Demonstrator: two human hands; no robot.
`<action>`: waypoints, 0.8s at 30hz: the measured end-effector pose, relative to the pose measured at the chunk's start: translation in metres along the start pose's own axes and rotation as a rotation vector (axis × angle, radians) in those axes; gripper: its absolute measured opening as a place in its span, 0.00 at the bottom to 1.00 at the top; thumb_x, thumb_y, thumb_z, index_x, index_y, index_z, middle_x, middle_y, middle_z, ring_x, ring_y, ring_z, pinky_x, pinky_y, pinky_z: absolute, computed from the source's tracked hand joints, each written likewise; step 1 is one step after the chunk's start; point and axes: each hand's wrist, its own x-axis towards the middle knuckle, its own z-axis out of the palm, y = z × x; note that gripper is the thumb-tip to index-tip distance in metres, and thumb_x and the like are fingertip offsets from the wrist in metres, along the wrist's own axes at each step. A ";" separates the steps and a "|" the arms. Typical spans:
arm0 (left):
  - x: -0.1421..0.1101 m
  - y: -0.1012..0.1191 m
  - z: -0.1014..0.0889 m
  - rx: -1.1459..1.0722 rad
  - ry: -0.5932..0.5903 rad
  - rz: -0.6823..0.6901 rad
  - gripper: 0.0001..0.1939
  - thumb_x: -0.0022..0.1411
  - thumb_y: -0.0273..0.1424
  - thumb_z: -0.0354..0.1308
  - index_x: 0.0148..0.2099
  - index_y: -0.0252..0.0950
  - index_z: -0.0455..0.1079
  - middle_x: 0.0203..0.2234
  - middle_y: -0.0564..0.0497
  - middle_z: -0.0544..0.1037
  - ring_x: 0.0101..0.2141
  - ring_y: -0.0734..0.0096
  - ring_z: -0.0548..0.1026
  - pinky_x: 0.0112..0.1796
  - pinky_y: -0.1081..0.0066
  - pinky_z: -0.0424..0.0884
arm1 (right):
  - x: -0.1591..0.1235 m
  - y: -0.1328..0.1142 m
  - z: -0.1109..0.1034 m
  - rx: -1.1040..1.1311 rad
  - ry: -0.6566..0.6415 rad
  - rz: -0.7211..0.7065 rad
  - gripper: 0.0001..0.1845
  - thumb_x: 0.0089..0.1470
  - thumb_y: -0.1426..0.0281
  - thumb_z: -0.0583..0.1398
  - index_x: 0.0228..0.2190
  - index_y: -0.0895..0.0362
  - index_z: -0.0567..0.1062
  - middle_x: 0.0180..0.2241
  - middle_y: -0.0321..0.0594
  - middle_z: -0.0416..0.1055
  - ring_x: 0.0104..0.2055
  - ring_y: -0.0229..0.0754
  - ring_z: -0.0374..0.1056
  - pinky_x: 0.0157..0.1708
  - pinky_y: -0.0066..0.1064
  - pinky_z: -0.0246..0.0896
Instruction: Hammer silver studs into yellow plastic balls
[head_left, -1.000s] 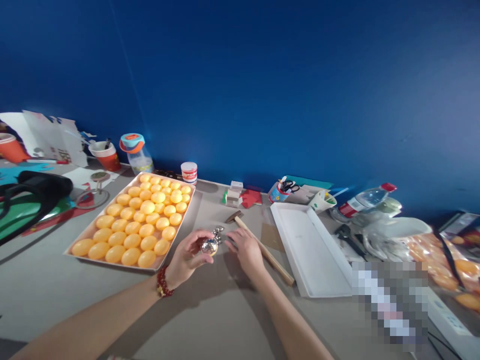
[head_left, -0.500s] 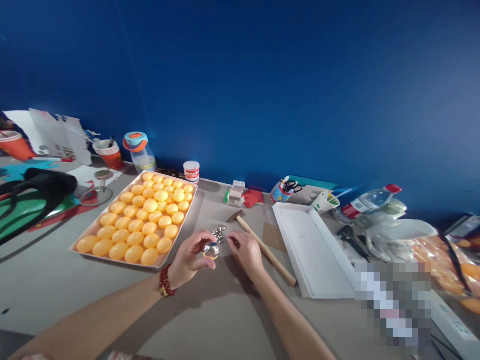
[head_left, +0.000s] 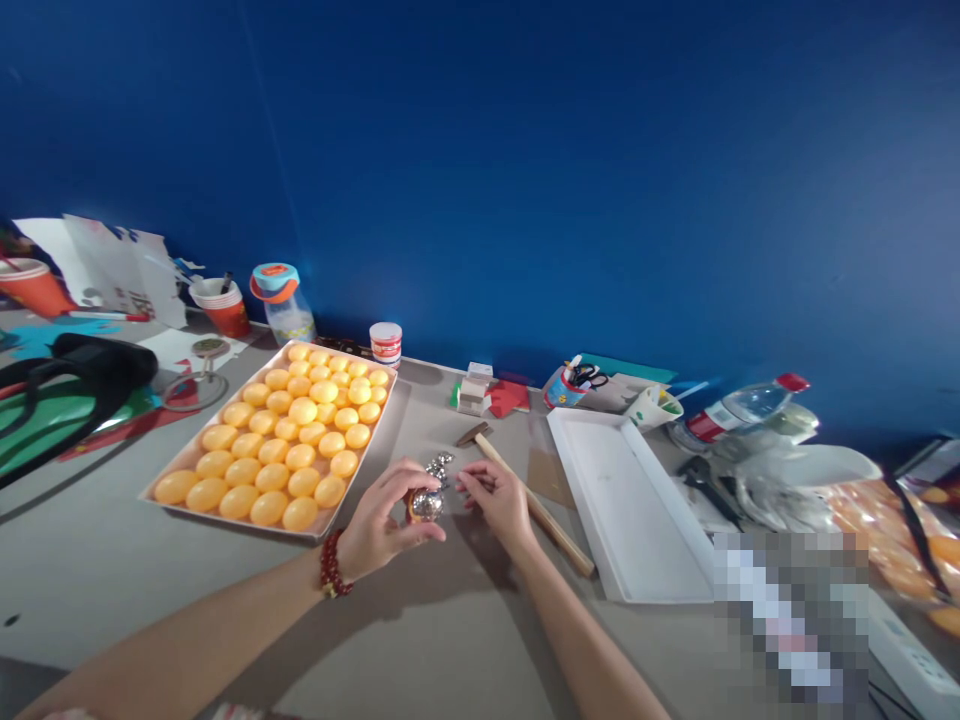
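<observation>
My left hand (head_left: 391, 515), with a red bead bracelet on its wrist, holds an orange ping-pong ball (head_left: 427, 504) between thumb and fingers. Shiny silver studs that look like thumbtacks cover most of the ball, and orange shows at its left side. Just to the right is my right hand (head_left: 496, 500), its thumb and fingertips pinched together; whatever they hold is too small to make out. A small heap of silver thumbtacks (head_left: 442, 460) lies on the table beyond the ball. Beside my right hand lies a hammer (head_left: 551, 520) with a wooden handle.
A tray of orange balls (head_left: 150, 497) stands at left. On the right sit a white tray (head_left: 637, 520), a plastic bottle (head_left: 742, 410) and a bag of orange balls (head_left: 874, 520). Small boxes (head_left: 474, 392), a pen cup (head_left: 564, 388) and a white tub (head_left: 386, 343) line the blue wall.
My left hand has turned the ball, so orange now shows at its left side. My right hand has risen slightly from beside the tacks, its fingertips now together.
</observation>
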 end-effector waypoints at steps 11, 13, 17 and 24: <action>-0.001 0.001 0.000 0.123 -0.023 0.007 0.22 0.58 0.31 0.65 0.54 0.41 0.67 0.42 0.46 0.70 0.41 0.63 0.72 0.44 0.66 0.71 | 0.002 -0.006 -0.007 0.152 -0.021 0.124 0.18 0.43 0.58 0.70 0.30 0.58 0.77 0.31 0.43 0.79 0.30 0.42 0.75 0.26 0.29 0.69; -0.001 0.001 0.000 0.123 -0.027 0.001 0.22 0.58 0.31 0.65 0.55 0.42 0.67 0.43 0.46 0.69 0.42 0.63 0.72 0.44 0.66 0.71 | 0.002 -0.007 -0.008 0.178 -0.015 0.132 0.18 0.41 0.59 0.71 0.30 0.59 0.77 0.27 0.39 0.77 0.25 0.39 0.73 0.23 0.27 0.66; 0.000 0.003 -0.001 0.109 -0.026 -0.010 0.22 0.59 0.30 0.64 0.56 0.41 0.67 0.44 0.46 0.70 0.43 0.62 0.72 0.46 0.66 0.70 | 0.001 -0.013 -0.008 0.247 -0.010 0.128 0.19 0.40 0.58 0.72 0.29 0.59 0.76 0.22 0.34 0.73 0.23 0.37 0.70 0.25 0.28 0.66; 0.000 0.001 0.002 -0.055 0.015 -0.138 0.20 0.59 0.31 0.64 0.54 0.40 0.69 0.46 0.44 0.72 0.43 0.62 0.73 0.44 0.65 0.73 | -0.015 -0.039 -0.001 0.454 -0.187 0.165 0.17 0.42 0.63 0.72 0.29 0.58 0.74 0.25 0.33 0.73 0.26 0.35 0.70 0.33 0.29 0.68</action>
